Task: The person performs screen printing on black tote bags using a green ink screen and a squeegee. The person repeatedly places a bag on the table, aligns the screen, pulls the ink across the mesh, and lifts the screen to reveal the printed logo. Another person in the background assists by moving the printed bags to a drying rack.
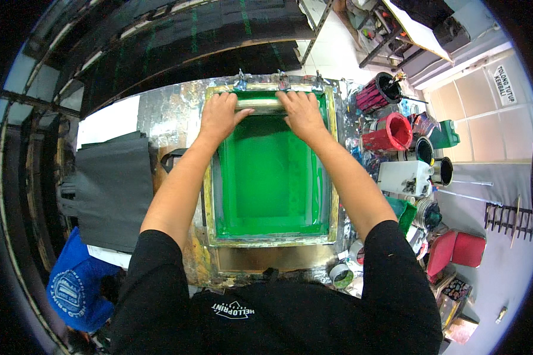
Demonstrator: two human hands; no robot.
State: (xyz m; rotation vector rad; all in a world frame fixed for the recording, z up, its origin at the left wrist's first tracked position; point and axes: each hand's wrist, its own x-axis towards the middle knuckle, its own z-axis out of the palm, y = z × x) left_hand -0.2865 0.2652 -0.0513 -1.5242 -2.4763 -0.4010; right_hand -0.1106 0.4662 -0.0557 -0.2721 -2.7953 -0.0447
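Both my arms reach forward over a screen printing frame (pixel 209 201), its mesh (pixel 266 177) coated in green ink. At the frame's far end lies a squeegee (pixel 259 106) with a pale wooden handle. My left hand (pixel 220 115) grips its left part, thumb along the near side. My right hand (pixel 302 111) is closed round the right part, fingers over the top. A darker band of mesh shows just on the near side of the squeegee. Clamps (pixel 282 80) stand along the frame's far edge. The squeegee's blade is hidden.
Dark fabric pieces (pixel 112 192) are stacked left of the frame. Paint-stained tubs, including a red bucket (pixel 391 131), and a white jug (pixel 404 177) crowd the right side. A tape roll (pixel 341 276) sits at the near right. A person in blue (pixel 80 284) is at the lower left.
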